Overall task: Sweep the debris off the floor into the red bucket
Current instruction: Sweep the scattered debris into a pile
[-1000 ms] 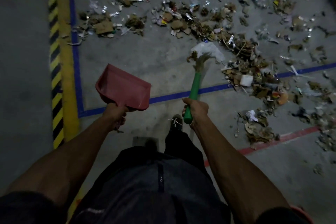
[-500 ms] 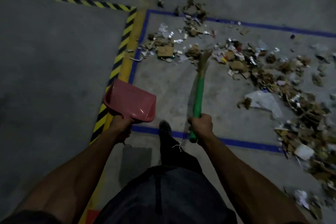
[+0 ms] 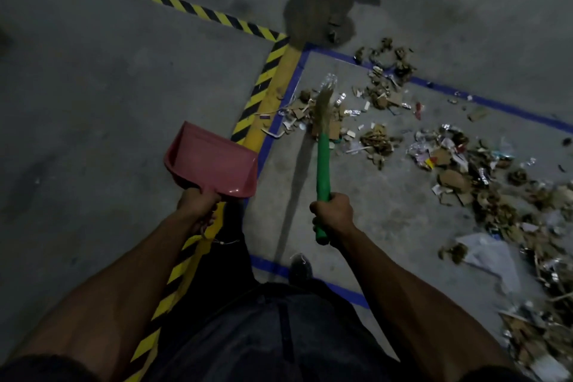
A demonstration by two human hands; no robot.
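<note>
My left hand (image 3: 197,207) grips the handle of a red dustpan (image 3: 214,161), held above the grey floor with its mouth facing away from me. My right hand (image 3: 333,213) grips the green handle of a small broom (image 3: 322,164); its straw bristles (image 3: 324,105) point away from me over the near-left patch of debris (image 3: 328,124). Cardboard scraps, foil and paper litter (image 3: 483,192) spread across the floor to the right, inside a blue taped rectangle. No red bucket is in view.
Yellow-and-black hazard tape (image 3: 263,84) and a yellow line run along the left of the blue tape border (image 3: 279,121). My shoe (image 3: 300,268) stands on the near blue line. A crumpled white sheet (image 3: 493,254) lies at right. Shadows of a person fall on the floor at top.
I have stepped and turned left; the debris field has slid right in view. The broom head now hovers over the left corner patch, and the dustpan stays held up at left.
</note>
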